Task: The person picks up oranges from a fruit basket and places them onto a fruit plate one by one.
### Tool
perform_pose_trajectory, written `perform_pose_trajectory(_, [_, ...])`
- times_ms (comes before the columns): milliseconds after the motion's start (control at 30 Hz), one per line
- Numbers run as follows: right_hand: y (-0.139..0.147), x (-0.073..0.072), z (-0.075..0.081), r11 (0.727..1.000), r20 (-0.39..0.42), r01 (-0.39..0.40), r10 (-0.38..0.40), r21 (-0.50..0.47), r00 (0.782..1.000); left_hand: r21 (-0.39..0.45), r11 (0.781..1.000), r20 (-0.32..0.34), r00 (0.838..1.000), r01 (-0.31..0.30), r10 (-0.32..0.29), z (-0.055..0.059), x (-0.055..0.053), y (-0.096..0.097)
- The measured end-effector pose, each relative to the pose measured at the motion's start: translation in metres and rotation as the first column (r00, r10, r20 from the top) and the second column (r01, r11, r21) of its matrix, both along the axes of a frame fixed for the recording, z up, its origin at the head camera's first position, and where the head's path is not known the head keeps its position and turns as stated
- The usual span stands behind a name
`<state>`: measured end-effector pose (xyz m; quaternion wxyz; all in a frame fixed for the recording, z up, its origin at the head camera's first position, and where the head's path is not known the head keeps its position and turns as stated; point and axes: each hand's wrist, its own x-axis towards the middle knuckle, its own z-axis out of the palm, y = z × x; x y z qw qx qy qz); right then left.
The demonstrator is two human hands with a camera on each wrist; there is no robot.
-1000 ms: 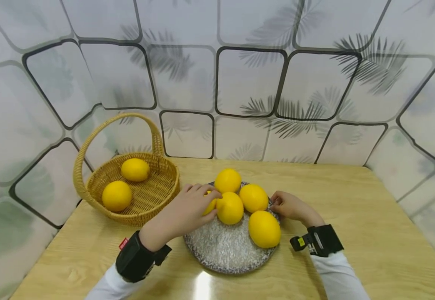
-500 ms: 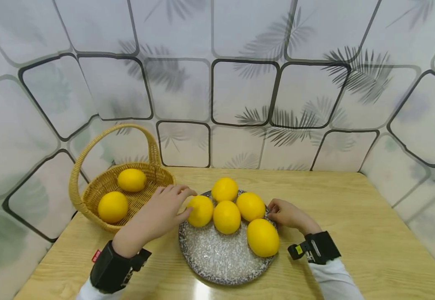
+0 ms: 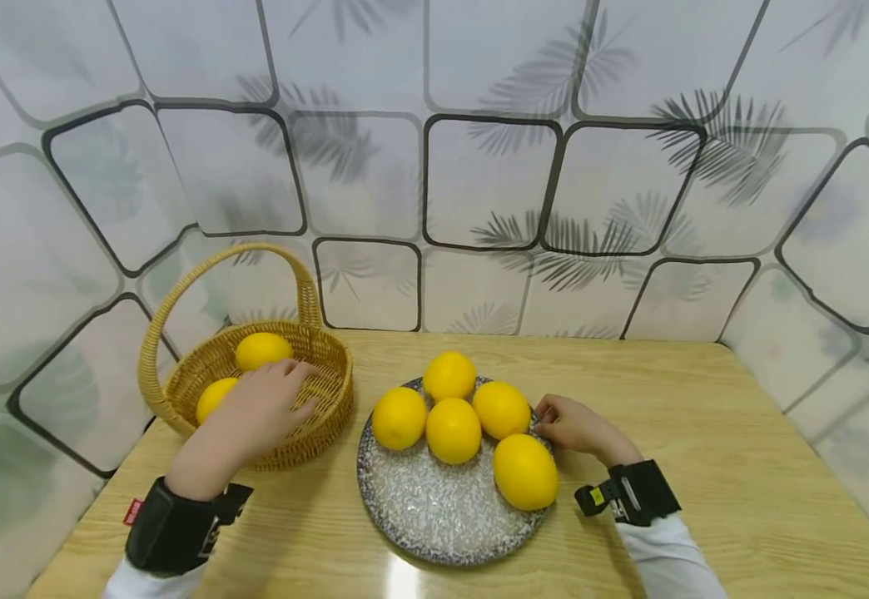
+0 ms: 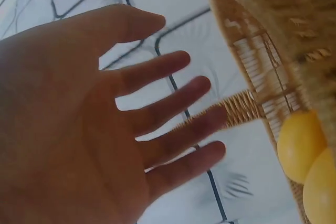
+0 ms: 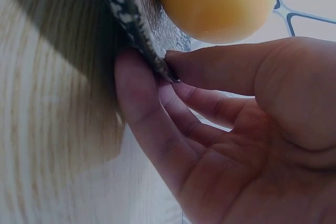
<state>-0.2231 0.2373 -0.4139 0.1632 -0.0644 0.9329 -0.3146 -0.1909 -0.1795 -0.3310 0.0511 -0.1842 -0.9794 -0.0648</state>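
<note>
In the head view my left hand is above the front of the wicker basket, overlapping one of two lemons inside. Its fingers are spread and hold nothing, as the left wrist view shows beside the basket. My right hand pinches the right rim of a speckled grey plate. In the right wrist view the thumb lies over the plate's rim, with the fingers beneath. Several lemons sit on the back and right of the plate.
The basket's tall arched handle rises at the left. A wood-grain table runs back to a patterned wall. A small red tag shows near my left wrist.
My left hand has let go of a lemon at the plate's left side and moved left over the basket. That lemon now sits further left on the plate. The right hand stays at the rim.
</note>
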Motion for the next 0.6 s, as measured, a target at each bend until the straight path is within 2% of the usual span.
perform_pose_trajectory(133, [0.000,0.001,0.000,1.000,0.008,0.003,-0.003,-0.009,1.000,-0.071,0.995,0.007,0.997,-0.075,0.075,-0.001,0.000,-0.015])
perform_pose_trajectory(267, [-0.001,0.001,-0.002,1.000,0.007,0.000,0.000,-0.013,1.000,-0.096,0.985,0.006,0.990,-0.142,0.144,-0.007,0.000,-0.028])
perform_pose_trajectory(433, [-0.001,0.001,-0.003,1.000,0.001,0.006,-0.006,-0.014,1.000,-0.102,0.968,0.038,0.971,-0.229,0.234,-0.016,-0.001,-0.040])
perform_pose_trajectory(600, [-0.001,0.000,-0.003,1.000,-0.003,0.007,-0.007,-0.026,1.000,-0.135,0.946,0.064,0.950,-0.294,0.305,-0.022,-0.006,-0.044])
